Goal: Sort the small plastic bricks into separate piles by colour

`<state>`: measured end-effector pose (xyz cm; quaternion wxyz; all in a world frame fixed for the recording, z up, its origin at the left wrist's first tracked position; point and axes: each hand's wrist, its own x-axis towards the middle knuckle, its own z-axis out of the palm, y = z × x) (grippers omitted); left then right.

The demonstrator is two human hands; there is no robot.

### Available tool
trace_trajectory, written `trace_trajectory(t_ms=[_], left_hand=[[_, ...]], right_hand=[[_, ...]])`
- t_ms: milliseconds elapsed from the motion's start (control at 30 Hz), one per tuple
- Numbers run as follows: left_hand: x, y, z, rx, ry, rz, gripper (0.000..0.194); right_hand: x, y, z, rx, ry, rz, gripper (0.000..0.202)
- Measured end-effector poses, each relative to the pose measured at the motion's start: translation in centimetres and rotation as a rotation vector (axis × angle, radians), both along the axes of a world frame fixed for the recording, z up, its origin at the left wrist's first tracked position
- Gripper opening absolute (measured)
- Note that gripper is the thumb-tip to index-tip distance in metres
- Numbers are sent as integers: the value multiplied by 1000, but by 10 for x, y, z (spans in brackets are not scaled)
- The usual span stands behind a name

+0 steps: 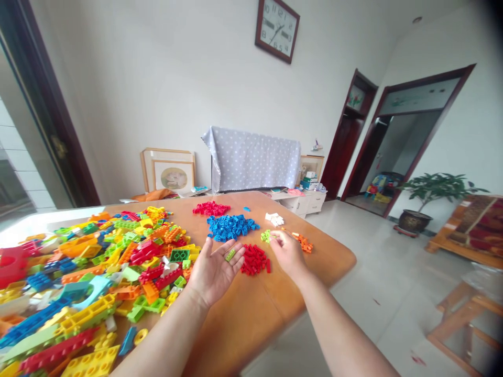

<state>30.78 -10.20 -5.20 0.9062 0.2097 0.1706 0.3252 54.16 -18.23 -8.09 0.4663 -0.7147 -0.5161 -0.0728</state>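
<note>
On smooth brown tabletop: I see knobbly blue plastic bricks, heaped
Left hand: palm up, fingers spread, slim green brick lying on them
Right hand: fingertips narrowed at lime pile; I can't tell if gripping

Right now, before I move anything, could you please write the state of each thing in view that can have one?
Left hand: open, palm up
Green brick: lying loose on the left hand
Right hand: fingers bent by the green heap, grip unclear
Green heap: partly hidden
Blue bricks: heaped
Mixed bricks: spread loosely
Cloth: draped
Right doorway: open
Plant: upright, potted
Clock: hung
</note>
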Motion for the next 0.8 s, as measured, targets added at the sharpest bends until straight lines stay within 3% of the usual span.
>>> trace_trajectory(t_ms=[133,300,433,633,800], left_hand=[[-2,-2,-4,43,-23,-43,58],[-5,-2,-5,77,-10,-40,62],[-6,-1,0,32,20,-1,68],[-14,14,6,-19,79,149,64],[-19,23,6,-28,81,215,63]], right_hand=[[-62,3,9,-49,-144,304,38],[-89,5,12,-126,-193,351,23],[-71,14,14,-119,-155,241,10],[-3,20,5,-358,-120,-232,16],[23,16,-12,-515,-136,-309,22]])
